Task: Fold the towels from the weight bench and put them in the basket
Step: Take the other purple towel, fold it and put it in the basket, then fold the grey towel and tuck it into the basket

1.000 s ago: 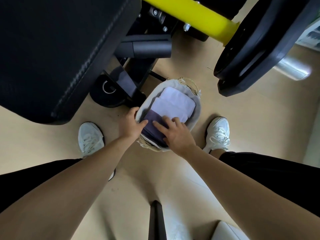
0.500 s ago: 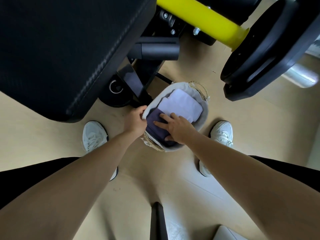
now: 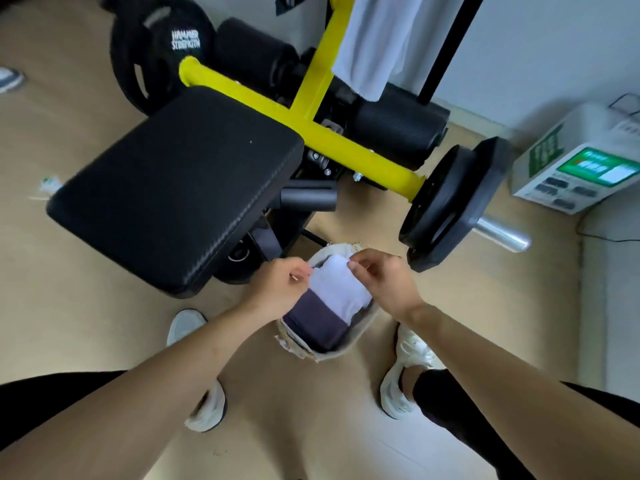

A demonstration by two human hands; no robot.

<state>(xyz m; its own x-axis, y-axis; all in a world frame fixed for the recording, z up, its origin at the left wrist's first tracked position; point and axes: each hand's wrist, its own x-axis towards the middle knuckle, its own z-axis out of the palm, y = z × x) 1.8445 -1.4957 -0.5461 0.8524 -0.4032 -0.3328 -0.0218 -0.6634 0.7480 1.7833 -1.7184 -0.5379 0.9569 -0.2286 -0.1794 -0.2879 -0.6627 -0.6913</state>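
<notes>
Tan gym flooring [image 3: 86, 306] holds a weight plate [image 3: 156, 50] reading "HAMMER STRENGTH" far left, beside a black bench pad [image 3: 180, 192]. Near center, the left hand [image 3: 280, 289] and right hand [image 3: 381, 282], fingers loosely curled and holding nothing, hover over a basket [image 3: 360, 337] containing folded white towels [image 3: 337, 289] and a dark towel [image 3: 317, 323]. Another white towel [image 3: 374, 43] hangs far right on the yellow frame [image 3: 311, 98].

One basket [image 3: 330, 353]; two folded towels inside: white [image 3: 337, 289], dark purple [image 3: 317, 322]; one hanging towel [image 3: 369, 43].

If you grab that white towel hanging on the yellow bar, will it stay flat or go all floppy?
Probably floppy: the white towel already droops in soft folds over the yellow bar. It looks thin, so likely light for its size. Grabbed by one corner, it would most likely slide off and dangle.
</notes>
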